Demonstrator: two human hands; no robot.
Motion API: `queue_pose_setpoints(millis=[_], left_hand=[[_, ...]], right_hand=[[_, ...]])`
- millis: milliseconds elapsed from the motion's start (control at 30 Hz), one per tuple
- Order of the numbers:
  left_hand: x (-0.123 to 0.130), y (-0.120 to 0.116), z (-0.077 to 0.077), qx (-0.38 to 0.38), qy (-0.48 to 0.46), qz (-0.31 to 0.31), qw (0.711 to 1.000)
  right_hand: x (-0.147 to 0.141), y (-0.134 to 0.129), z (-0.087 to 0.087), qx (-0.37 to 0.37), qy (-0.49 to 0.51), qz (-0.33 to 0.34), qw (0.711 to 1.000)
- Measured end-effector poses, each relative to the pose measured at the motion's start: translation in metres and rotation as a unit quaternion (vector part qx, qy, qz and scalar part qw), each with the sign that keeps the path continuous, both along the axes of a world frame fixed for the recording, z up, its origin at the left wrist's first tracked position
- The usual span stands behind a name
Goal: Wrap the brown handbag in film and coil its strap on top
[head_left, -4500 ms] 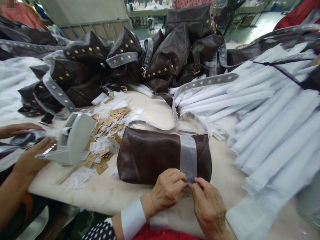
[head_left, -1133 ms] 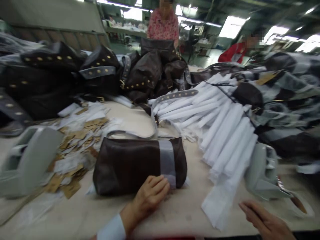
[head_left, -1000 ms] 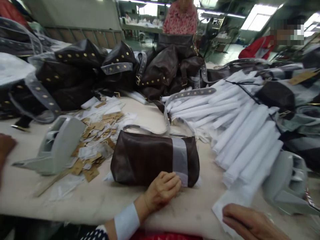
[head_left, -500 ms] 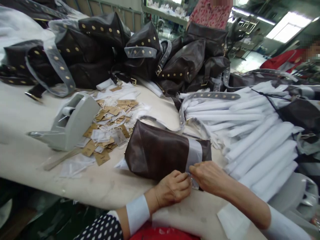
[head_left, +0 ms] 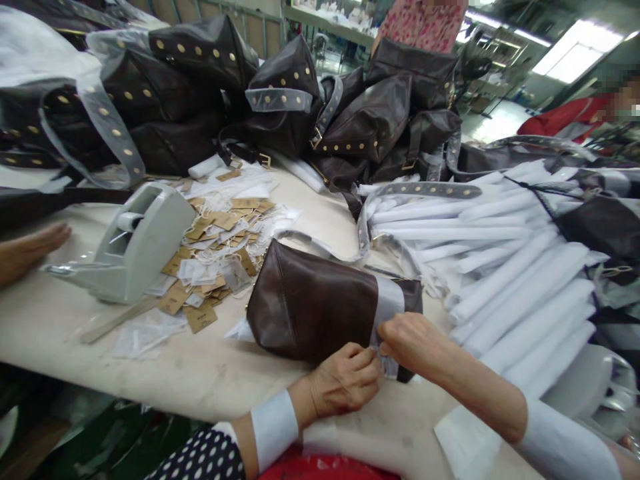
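Observation:
A dark brown leather handbag (head_left: 320, 300) lies on its side in front of me. Round its right end runs a pale, translucent plastic band (head_left: 389, 300). My left hand (head_left: 347, 378) is closed at the bag's lower edge, fingertips pinched together at the band's lower part. Just to the right, my right hand (head_left: 413, 341) is also closed, gripping the band with thumb and bent fingers. The fingertips of both hands nearly meet there and partly hide the band's end. Behind the bag curls its plastic-wrapped strap (head_left: 367, 227).
A grey tape dispenser (head_left: 145, 247) and a heap of brown paper tags (head_left: 225, 220) lie left. White rolls (head_left: 520, 293) are piled right. Studded dark bags (head_left: 175, 100) line the back. Another person's hand (head_left: 33, 253) is at the left edge, near a dark bag.
Another person's hand and a dark bag have come in at the left edge. My right hand has lifted slightly, and both my hands stay at the band.

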State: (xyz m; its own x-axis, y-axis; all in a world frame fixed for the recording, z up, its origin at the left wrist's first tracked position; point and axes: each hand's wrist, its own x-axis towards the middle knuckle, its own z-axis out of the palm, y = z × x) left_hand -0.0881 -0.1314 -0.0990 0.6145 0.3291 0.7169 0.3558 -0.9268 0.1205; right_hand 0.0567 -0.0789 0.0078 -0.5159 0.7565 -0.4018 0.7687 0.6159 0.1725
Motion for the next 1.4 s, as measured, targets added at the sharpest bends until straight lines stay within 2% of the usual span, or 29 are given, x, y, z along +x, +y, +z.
queue_pose_setpoints(millis=[233, 333, 400, 433, 500, 567, 633, 767, 833, 933, 1067, 1200, 1300, 1400], left_hand=[[0.0, 0.0, 0.005, 0.0, 0.0, 0.002, 1.0], [-0.001, 0.0, 0.003, 0.01, 0.02, 0.006, 1.0], [-0.001, 0.0, 0.002, 0.012, 0.025, 0.007, 1.0], [0.0, 0.0, 0.002, 0.012, 0.019, 0.008, 1.0], [0.001, 0.001, 0.0, 0.014, -0.004, 0.009, 1.0], [0.003, 0.002, -0.001, 0.016, -0.021, 0.008, 1.0], [0.004, 0.002, -0.002, 0.018, -0.029, 0.006, 0.999], [0.003, 0.004, 0.001, 0.0, -0.04, -0.004, 0.999], [0.001, 0.004, 0.005, -0.008, -0.047, -0.013, 0.999], [0.0, 0.004, 0.009, -0.009, -0.046, -0.002, 0.999], [-0.003, 0.002, 0.009, 0.008, 0.026, 0.01, 1.0], [-0.002, 0.001, -0.001, 0.01, 0.042, 0.012, 0.999], [0.001, 0.002, -0.005, -0.001, 0.071, 0.01, 0.997], [0.004, 0.003, -0.001, -0.011, 0.107, -0.002, 0.994]], right_hand=[[0.017, 0.021, 0.004, -0.022, 0.019, -0.009, 1.0], [0.03, 0.03, 0.006, -0.02, 0.068, -0.08, 0.994], [0.039, 0.027, 0.003, -0.006, 0.129, -0.126, 0.984], [0.043, 0.021, 0.0, 0.02, 0.169, -0.129, 0.977], [0.049, 0.0, -0.01, 0.124, 0.261, -0.092, 0.953], [0.049, -0.028, -0.023, 0.238, 0.349, -0.033, 0.906], [0.047, -0.057, -0.04, 0.274, 0.397, 0.001, 0.876], [0.044, -0.095, -0.075, 0.282, 0.359, 0.052, 0.888], [0.046, -0.1, -0.089, 0.294, 0.327, 0.067, 0.896], [0.053, -0.101, -0.099, 0.297, 0.312, 0.092, 0.898], [0.058, -0.103, -0.099, 0.276, 0.316, 0.11, 0.901], [0.062, -0.104, -0.084, 0.238, 0.372, 0.09, 0.893], [0.059, -0.093, -0.077, 0.278, 0.37, 0.052, 0.885], [0.051, -0.078, -0.084, 0.345, 0.306, 0.054, 0.885]])
